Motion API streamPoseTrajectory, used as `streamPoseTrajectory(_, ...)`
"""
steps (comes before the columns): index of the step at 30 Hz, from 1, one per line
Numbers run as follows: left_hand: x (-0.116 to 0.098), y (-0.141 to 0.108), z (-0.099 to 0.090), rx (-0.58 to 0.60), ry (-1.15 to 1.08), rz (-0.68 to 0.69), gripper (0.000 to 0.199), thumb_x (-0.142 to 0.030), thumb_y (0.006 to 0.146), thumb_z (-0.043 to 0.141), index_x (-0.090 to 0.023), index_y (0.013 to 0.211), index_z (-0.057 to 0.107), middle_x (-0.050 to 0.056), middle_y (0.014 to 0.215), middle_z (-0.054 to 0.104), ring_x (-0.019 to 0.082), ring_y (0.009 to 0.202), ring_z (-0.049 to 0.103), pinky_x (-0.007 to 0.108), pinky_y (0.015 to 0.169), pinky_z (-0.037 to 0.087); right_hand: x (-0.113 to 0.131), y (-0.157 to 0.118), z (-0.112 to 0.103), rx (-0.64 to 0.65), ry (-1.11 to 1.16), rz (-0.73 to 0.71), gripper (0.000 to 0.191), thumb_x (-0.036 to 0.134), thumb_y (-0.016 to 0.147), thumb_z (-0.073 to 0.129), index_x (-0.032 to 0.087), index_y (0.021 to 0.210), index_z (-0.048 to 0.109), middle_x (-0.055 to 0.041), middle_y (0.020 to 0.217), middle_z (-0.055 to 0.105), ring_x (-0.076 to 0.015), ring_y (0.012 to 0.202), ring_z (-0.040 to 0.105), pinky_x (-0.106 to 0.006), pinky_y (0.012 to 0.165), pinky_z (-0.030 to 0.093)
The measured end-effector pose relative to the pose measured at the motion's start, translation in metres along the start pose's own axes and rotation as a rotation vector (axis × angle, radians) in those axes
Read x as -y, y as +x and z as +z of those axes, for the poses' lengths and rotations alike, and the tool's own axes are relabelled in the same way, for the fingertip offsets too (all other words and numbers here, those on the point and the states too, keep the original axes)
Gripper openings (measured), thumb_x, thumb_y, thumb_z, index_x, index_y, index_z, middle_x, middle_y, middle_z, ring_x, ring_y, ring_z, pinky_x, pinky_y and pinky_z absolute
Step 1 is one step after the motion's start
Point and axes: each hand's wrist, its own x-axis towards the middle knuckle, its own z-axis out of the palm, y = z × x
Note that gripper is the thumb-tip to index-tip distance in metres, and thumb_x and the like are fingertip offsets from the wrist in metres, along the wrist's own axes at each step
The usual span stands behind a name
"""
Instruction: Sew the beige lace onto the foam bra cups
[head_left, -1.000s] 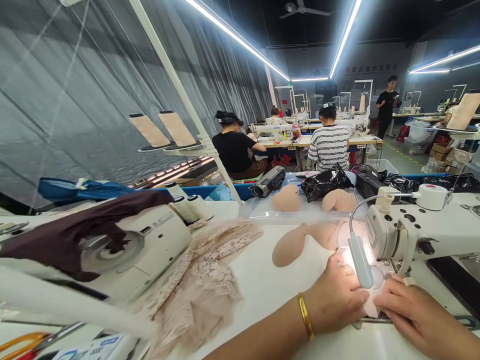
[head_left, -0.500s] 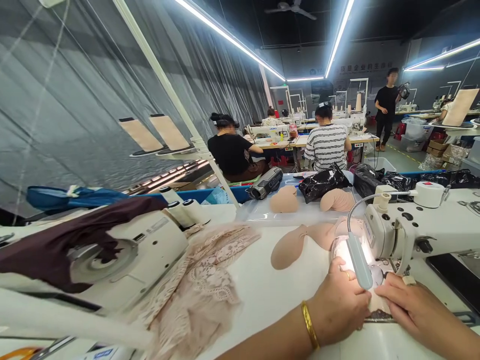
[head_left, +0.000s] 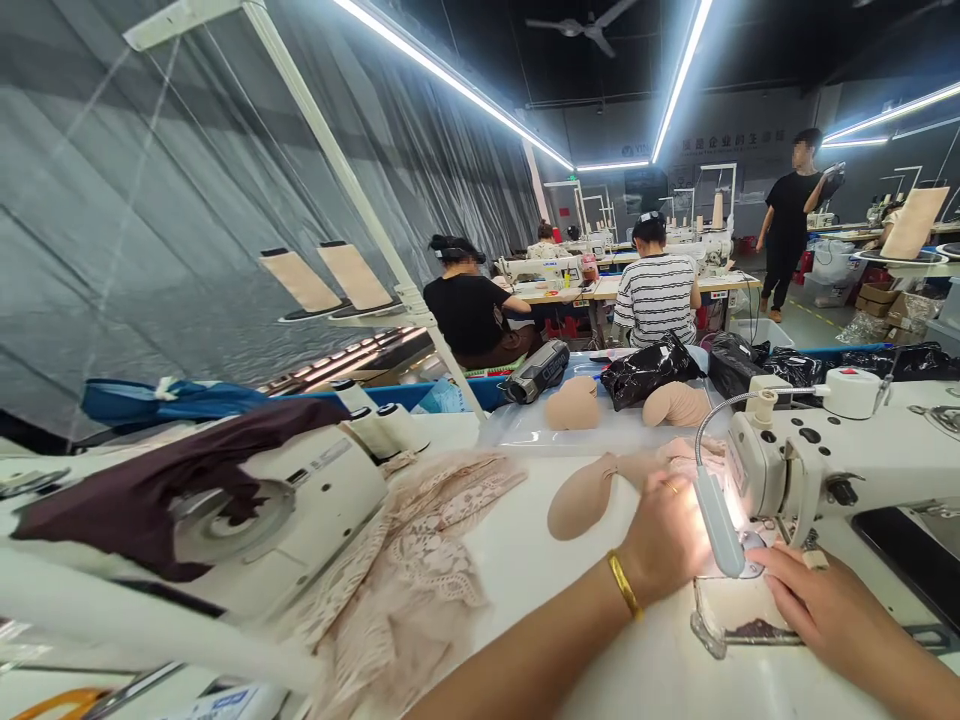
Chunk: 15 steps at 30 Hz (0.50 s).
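A white sewing machine (head_left: pixel 757 465) stands at the right, its grey clip lamp (head_left: pixel 718 525) shining on the needle area. My left hand (head_left: pixel 667 535), with a gold bracelet at the wrist, is closed on pale pink fabric (head_left: pixel 694 452) left of the lamp; its fingertips are partly hidden. My right hand (head_left: pixel 825 600) rests by the needle plate, fingers stretched toward the presser foot, with nothing visible in them. A band is wrapped round one finger. A beige moulded bra cup (head_left: pixel 581 498) lies on the table left of my left hand.
Beige lace fabric (head_left: pixel 405 570) is spread at centre left, beside another machine (head_left: pixel 300 500) draped with dark cloth. Behind stands a clear plastic tray (head_left: pixel 517 425) with more cups and a black plastic bag (head_left: pixel 652 370). A thread-stand pole (head_left: pixel 337 180) rises at left. Several people are farther back.
My left hand has moved up and away from the needle plate with the pink fabric, baring the plate's front. My right hand has barely moved. A standing person in back has shifted right.
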Motion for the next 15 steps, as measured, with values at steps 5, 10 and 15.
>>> streamPoseTrajectory(5,0.049,0.039,-0.011,-0.234,-0.047,-0.470,0.002,-0.025,0.090,0.072,-0.024,0.089,0.071,0.006,0.092,0.074,0.029,0.094,0.069,0.044,0.090,0.051,0.004,0.004,-0.008,0.056,0.023,0.014,0.042,0.029,0.109,0.032,0.029,0.129,0.069,-0.0083,0.114,0.079,-0.0309,0.096,0.074,-0.045,0.081,0.061)
streamPoseTrajectory(10,0.057,0.033,-0.042,-0.367,-0.073,-0.459,0.012,-0.024,0.097,0.060,-0.022,0.086,0.065,0.004,0.096,0.076,0.024,0.095,0.071,0.040,0.089,0.050,0.006,0.006,-0.013,0.089,0.080,0.038,0.040,0.030,0.110,0.032,0.029,0.126,0.069,-0.0072,0.106,0.079,-0.0301,0.096,0.072,-0.044,0.081,0.060)
streamPoseTrajectory(15,0.007,-0.021,-0.040,-0.120,0.026,0.149,0.015,-0.009,0.090,0.057,-0.021,0.082,0.060,0.004,0.089,0.073,0.023,0.088,0.067,0.042,0.091,0.046,0.010,0.008,-0.017,0.054,0.048,0.012,0.038,0.027,0.108,0.034,0.027,0.116,0.071,-0.0082,0.101,0.078,-0.0297,0.091,0.070,-0.041,0.075,0.058)
